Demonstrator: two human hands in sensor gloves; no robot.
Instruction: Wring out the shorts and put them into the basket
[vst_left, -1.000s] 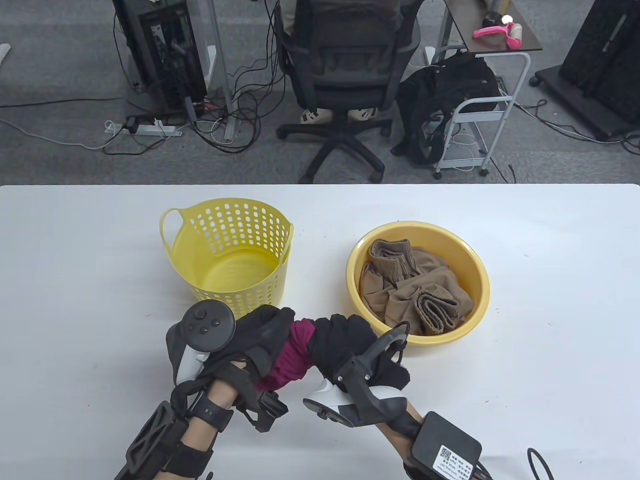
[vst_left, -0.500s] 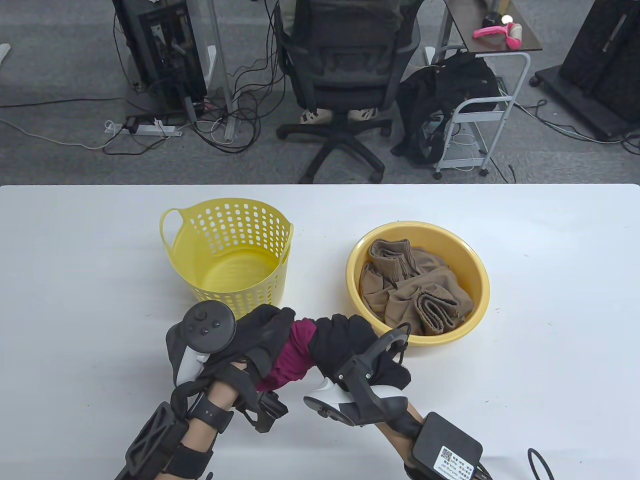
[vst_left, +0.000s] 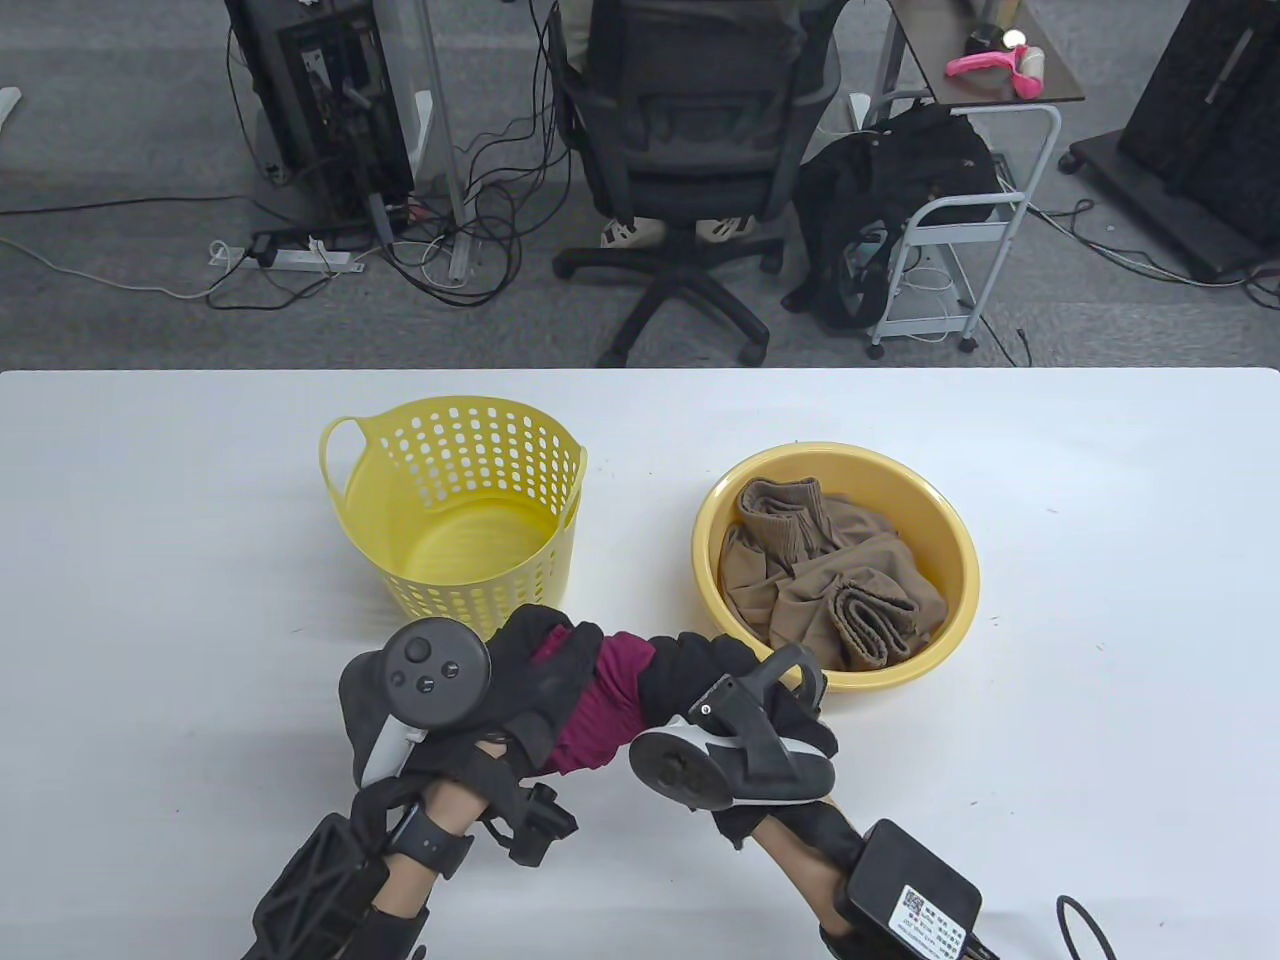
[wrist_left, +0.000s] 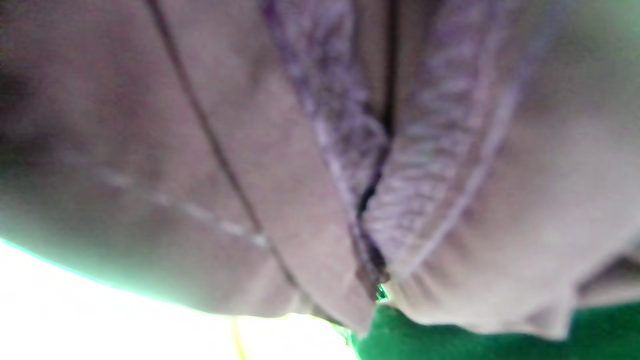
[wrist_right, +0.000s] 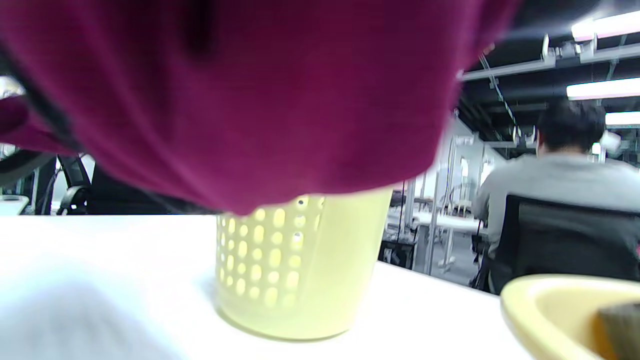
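Shorts (vst_left: 598, 705), maroon, twisted into a rope between two gloved hands just above the white table (vst_left: 1100, 600), near its front edge. Left hand (vst_left: 520, 670) wrapped around one end, right hand (vst_left: 700, 680) wrapped around the other, both gripping the cloth. Yellow basket (vst_left: 340, 470) with holes standing just behind the left hand, nothing in it. Yellow basin (vst_left: 960, 560) to the right of it, holding crumpled brown clothes (vst_left: 830, 580).

From the left wrist: blurred folds and a stitched seam of the shorts (wrist_left: 320, 165) filling almost the whole view, pressed close to the lens; fingers not made out here.

From the right wrist: maroon cloth (wrist_right: 240, 95) hanging across the top, clear of the table. Basket (wrist_right: 295, 265) upright beyond it, rim of the basin (wrist_right: 545, 300) at the lower right. A person (wrist_right: 565, 170) seated in the background, back turned.

Likely mid-wring. To do it well: wrists turned in opposite directions, firm hold on both ends, twist kept tight through the middle of the cloth. Then one short lift to the rear and left, over the basket's rim, with loose ends gathered so that nothing drapes outside.
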